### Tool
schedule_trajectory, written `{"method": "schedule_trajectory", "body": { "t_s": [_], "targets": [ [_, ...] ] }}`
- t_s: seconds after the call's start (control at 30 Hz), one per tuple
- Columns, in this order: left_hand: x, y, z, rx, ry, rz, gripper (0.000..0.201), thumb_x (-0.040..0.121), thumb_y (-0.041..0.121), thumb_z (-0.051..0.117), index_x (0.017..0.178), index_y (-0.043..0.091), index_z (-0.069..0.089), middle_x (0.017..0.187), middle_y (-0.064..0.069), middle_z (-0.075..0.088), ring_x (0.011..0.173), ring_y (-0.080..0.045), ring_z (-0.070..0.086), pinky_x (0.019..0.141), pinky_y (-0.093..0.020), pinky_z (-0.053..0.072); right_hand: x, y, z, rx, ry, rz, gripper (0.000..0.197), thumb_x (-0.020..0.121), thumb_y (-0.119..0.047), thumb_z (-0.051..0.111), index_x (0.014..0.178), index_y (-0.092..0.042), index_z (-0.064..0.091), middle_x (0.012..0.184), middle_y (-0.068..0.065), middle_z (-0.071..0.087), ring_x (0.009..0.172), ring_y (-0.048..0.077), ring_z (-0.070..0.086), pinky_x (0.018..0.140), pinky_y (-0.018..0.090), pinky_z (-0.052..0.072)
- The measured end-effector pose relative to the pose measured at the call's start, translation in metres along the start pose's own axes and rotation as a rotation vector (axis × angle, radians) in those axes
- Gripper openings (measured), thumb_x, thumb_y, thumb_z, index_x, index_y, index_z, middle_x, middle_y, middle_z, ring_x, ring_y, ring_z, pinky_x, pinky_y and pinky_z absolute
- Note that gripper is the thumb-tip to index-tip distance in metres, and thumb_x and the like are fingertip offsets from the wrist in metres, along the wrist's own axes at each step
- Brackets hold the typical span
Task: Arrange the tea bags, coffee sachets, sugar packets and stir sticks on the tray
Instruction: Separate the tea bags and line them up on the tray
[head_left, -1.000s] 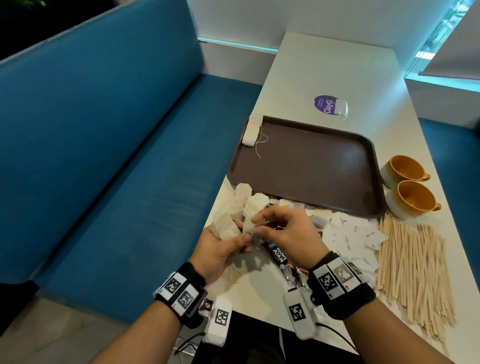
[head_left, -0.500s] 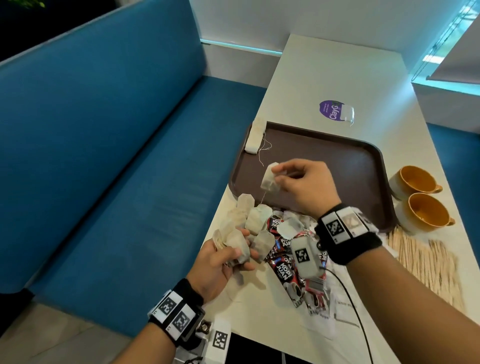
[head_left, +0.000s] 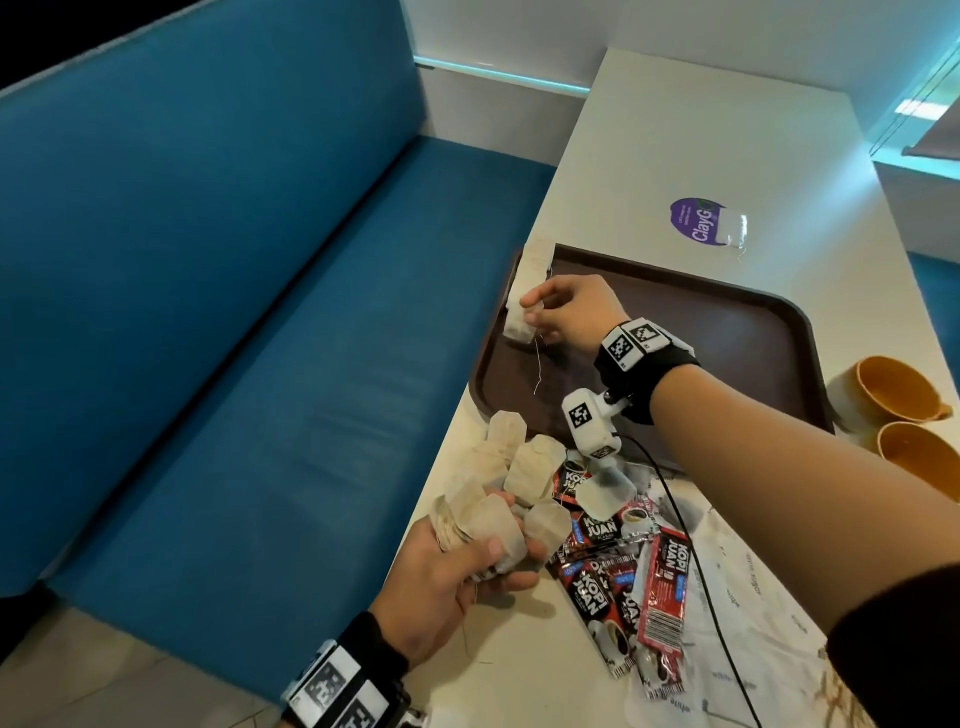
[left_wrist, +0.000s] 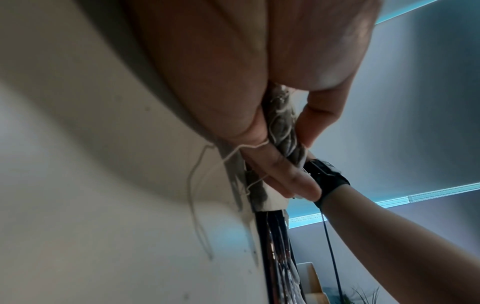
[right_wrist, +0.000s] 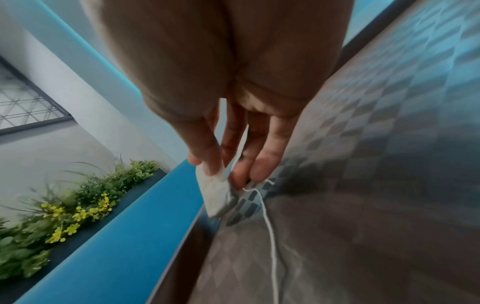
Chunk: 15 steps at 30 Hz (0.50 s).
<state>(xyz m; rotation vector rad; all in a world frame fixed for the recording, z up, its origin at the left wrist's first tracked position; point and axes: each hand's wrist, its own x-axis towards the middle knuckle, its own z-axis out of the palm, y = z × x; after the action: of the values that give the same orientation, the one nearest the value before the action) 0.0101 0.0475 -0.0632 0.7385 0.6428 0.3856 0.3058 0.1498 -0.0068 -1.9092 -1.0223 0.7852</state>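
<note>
My right hand (head_left: 540, 312) pinches one white tea bag (head_left: 519, 325) over the left edge of the brown tray (head_left: 727, 353), its string hanging down; the same tea bag (right_wrist: 214, 191) shows between thumb and fingers in the right wrist view. Another tea bag (head_left: 535, 257) lies on the tray's far left corner. Near the table's front left edge my left hand (head_left: 467, 566) grips a bunch of tea bags (head_left: 483, 519), seen as tea bags (left_wrist: 281, 131) with loose strings in the left wrist view. Red and black coffee sachets (head_left: 623, 571) lie in a heap beside that hand.
Two orange cups (head_left: 904, 415) stand right of the tray. White sugar packets (head_left: 748, 597) lie under my right forearm. A purple sticker (head_left: 696, 226) with a clear packet sits beyond the tray. A blue bench (head_left: 234, 338) runs along the table's left side.
My right hand drew one tea bag from the bunch and carried it up and left to the tray's left edge. The left hand stayed put with the rest.
</note>
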Motion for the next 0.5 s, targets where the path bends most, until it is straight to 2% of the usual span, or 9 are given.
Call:
{"method": "schedule_trajectory", "body": {
  "t_s": [0.07,0.13,0.23,0.33,0.5],
  "targets": [
    [0.0,0.001,0.0,-0.006,-0.003,0.0,0.048,0.078,0.023,0.077,0.123,0.015,0.065,0.113,-0.036,0.067,0.096,-0.047,0.065,0.08,-0.041,0.051,0.009,0.0,0.003,-0.009,0.005,0.002,0.012,0.087,0.003,0.072,0.094,-0.007,0.075,0.075,0.005,0.07,0.068,0.022,0.064,0.064,0.03,0.056],
    [0.0,0.002,0.0,0.015,-0.002,-0.007,0.045,0.079,0.023,0.076,0.122,0.016,0.065,0.113,-0.035,0.068,0.094,-0.045,0.066,0.076,-0.039,0.054,0.019,0.003,0.007,-0.087,0.029,0.012,0.015,0.085,0.0,0.073,0.091,-0.014,0.076,0.077,0.005,0.071,0.067,0.02,0.065,0.071,0.037,0.06],
    [0.0,0.001,-0.002,0.032,-0.017,-0.012,0.046,0.083,0.018,0.071,0.127,0.011,0.06,0.113,-0.034,0.069,0.089,-0.041,0.069,0.071,-0.037,0.057,0.034,0.008,0.009,-0.186,0.077,0.055,0.02,0.081,-0.006,0.078,0.085,-0.026,0.074,0.082,0.006,0.072,0.067,0.017,0.064,0.08,0.045,0.062],
    [0.001,0.0,-0.003,0.04,-0.028,-0.006,0.049,0.085,0.015,0.068,0.131,0.007,0.054,0.113,-0.034,0.069,0.089,-0.04,0.07,0.074,-0.038,0.057,0.041,0.008,0.006,-0.207,0.135,0.043,0.019,0.079,-0.015,0.083,0.088,-0.027,0.072,0.081,0.005,0.071,0.065,0.018,0.062,0.081,0.043,0.061],
    [0.002,0.001,-0.004,0.039,-0.05,-0.014,0.052,0.085,0.013,0.067,0.133,0.006,0.051,0.112,-0.034,0.069,0.081,-0.035,0.072,0.065,-0.033,0.059,0.041,0.008,0.005,-0.248,-0.024,0.084,0.02,0.073,-0.023,0.089,0.089,-0.023,0.077,0.075,-0.004,0.063,0.071,0.013,0.06,0.081,0.037,0.058]
  ]
}}
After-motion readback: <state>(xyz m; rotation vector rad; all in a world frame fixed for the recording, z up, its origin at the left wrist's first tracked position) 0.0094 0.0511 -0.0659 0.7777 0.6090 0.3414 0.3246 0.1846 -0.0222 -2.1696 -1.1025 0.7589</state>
